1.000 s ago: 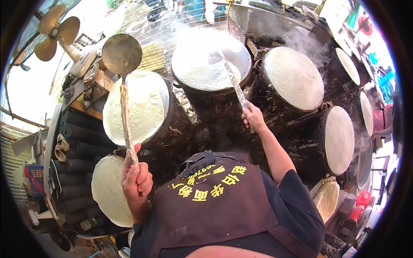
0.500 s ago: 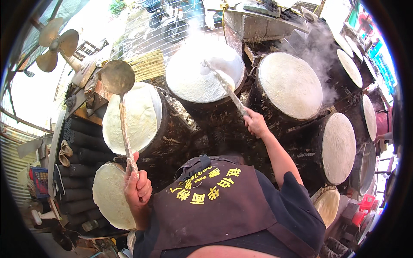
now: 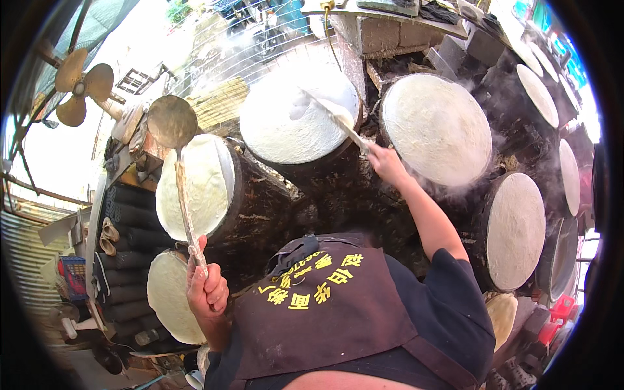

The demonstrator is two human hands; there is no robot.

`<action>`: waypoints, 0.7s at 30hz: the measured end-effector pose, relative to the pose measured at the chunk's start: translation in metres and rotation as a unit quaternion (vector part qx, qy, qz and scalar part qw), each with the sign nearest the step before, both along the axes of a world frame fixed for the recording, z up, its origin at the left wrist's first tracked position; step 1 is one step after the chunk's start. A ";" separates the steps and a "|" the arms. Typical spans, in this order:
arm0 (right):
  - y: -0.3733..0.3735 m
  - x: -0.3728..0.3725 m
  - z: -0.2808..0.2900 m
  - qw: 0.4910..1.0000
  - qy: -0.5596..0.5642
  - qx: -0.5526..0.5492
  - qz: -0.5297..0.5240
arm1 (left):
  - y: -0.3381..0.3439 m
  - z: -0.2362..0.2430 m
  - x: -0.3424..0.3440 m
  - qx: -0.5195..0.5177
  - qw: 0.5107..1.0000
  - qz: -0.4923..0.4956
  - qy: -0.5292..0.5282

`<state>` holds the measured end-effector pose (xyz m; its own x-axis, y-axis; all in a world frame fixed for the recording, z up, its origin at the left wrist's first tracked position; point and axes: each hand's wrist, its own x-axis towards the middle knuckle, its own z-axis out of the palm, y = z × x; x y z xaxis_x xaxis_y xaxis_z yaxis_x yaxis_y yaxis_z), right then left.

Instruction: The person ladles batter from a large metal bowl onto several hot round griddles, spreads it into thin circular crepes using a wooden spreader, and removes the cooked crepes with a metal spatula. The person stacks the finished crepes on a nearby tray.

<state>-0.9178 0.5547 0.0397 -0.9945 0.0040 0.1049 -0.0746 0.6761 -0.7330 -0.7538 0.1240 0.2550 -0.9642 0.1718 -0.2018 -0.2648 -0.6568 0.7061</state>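
My left hand (image 3: 207,289) was closed around the near end of the ladle (image 3: 177,170), a long stiff handle running away from me with the round bowl at the far end, above the left drum (image 3: 195,188). It looked top-heavy, best gripped low and firmly. My right hand (image 3: 387,162) clasped a thin spreader (image 3: 335,119), slanting far-left across the steaming batter-covered middle drum (image 3: 286,140).

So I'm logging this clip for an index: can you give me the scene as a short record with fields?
Setting: ring of round steaming griddles coated with thin white batter
Left hand: grips a long-handled ladle, bowl raised above the left griddle
Right hand: holds a flat spreader on the centre griddle
Clothing: dark apron
Background: fan
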 end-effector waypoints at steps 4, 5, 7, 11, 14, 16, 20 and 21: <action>-0.011 -0.020 0.008 0.999 -0.032 0.006 -0.008 | 0.018 0.012 -0.001 -0.021 1.000 0.018 -0.004; -0.013 -0.012 0.013 0.998 -0.063 0.001 -0.001 | 0.017 0.012 -0.001 -0.021 1.000 0.012 -0.003; -0.008 0.006 -0.011 0.997 0.006 0.038 0.068 | 0.015 0.011 0.000 -0.024 1.000 0.006 -0.004; 0.006 -0.017 -0.011 1.000 0.010 0.024 -0.012 | 0.028 0.017 0.000 -0.050 0.998 0.028 -0.007; 0.005 -0.078 -0.001 0.998 0.028 0.046 -0.035 | 0.035 0.021 -0.004 -0.042 0.998 0.038 -0.014; 0.008 -0.123 -0.004 0.994 0.027 0.083 -0.067 | 0.044 0.029 -0.012 -0.042 0.998 0.035 -0.018; -0.010 -0.128 -0.005 0.996 0.013 0.049 -0.070 | 0.045 0.029 -0.010 -0.072 0.996 0.041 -0.023; -0.017 -0.099 0.001 0.999 0.030 -0.003 -0.030 | 0.042 0.027 -0.006 -0.082 0.995 0.045 -0.028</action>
